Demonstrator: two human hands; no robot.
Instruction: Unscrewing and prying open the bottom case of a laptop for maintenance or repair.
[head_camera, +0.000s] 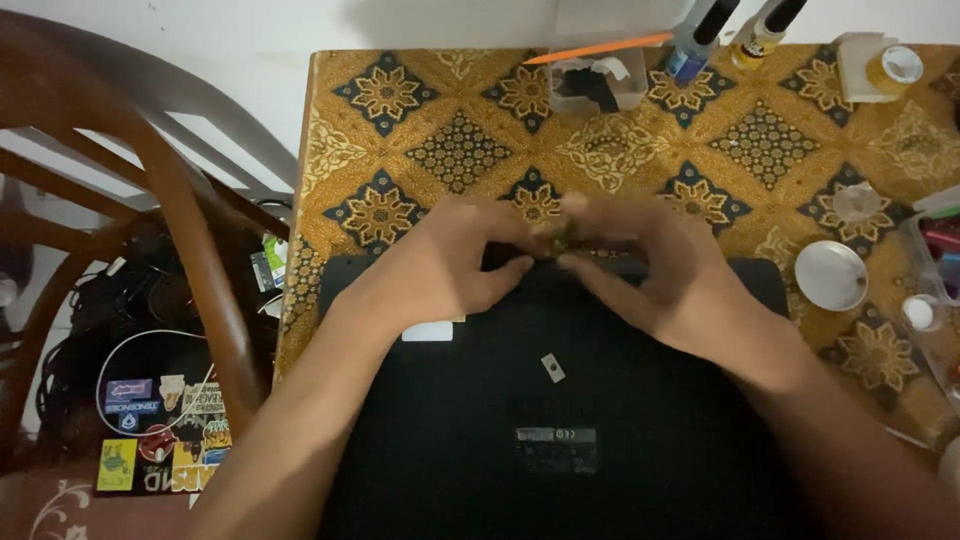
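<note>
— Patterned gold-and-blue tablecloth (760, 140) over a table, white wall behind. What are the fingers doing?

— Both sets pinched together at the far edge of a black laptop (500, 440), lying closed with its underside up. Left hand (445, 265) and right hand (650, 265) meet fingertip to fingertip around something small; too blurred to tell what.

— On the laptop itself?

— Small white tag (551, 367) near the middle, white label (432, 330) under the left wrist.

— Further out?

— Right: round white lid (830, 275). Far edge: clear plastic box (598, 85), orange stick (600, 48), two bottles (700, 40). Left of the table: wooden chair (170, 200), and a stickered dark case (160, 430) on the floor.
</note>
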